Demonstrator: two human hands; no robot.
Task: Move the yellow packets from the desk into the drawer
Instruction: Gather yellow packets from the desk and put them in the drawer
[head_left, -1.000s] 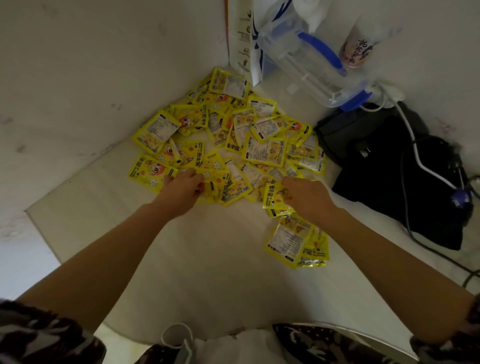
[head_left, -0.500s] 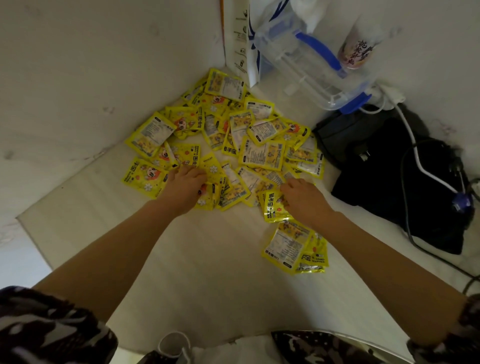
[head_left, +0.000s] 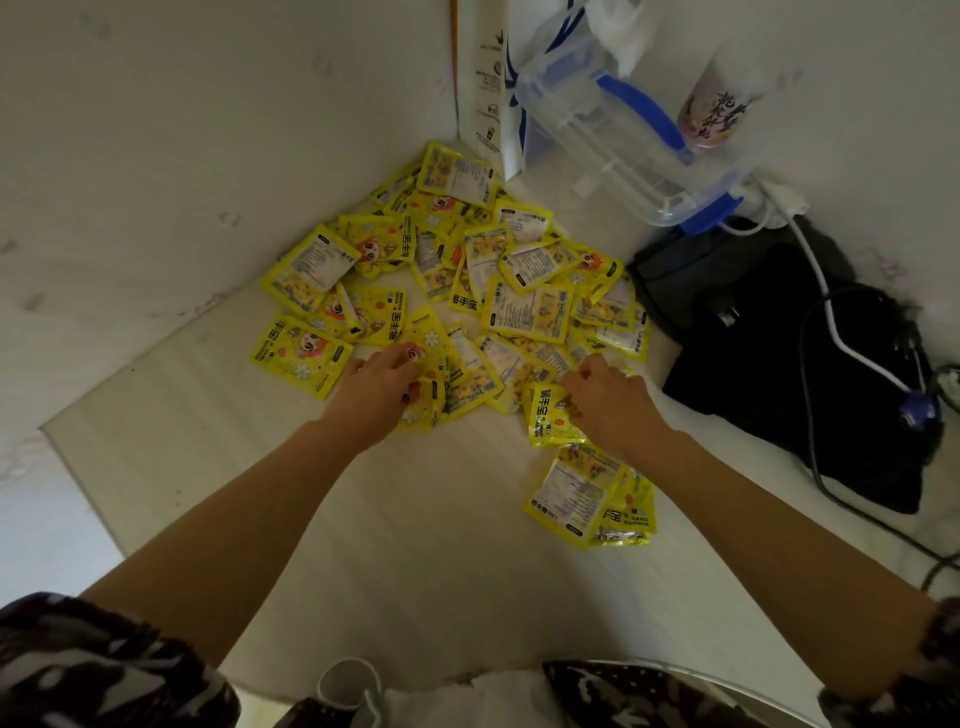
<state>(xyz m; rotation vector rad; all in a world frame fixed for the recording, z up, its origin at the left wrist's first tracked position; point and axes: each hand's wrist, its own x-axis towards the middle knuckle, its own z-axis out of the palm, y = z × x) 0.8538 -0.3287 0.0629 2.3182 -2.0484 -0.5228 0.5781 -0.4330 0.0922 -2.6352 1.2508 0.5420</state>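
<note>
Several yellow packets lie spread in a loose pile in the far corner of the pale desk. My left hand rests on the pile's near left edge, its fingers and thumb curled round packets there. At the pile's near right edge my right hand has its fingers bent over packets and its thumb on one with black print. A small separate stack of yellow packets lies closer to me, under my right forearm. No drawer is in view.
A black bag with a white cable across it fills the desk's right side. Behind the pile stand a clear plastic container with a blue handle, a white carton and a bottle. White walls enclose the corner.
Both hands have pushed slightly further into the near edge of the pile and their fingers have curled tighter on the packets. The packets have barely shifted.
</note>
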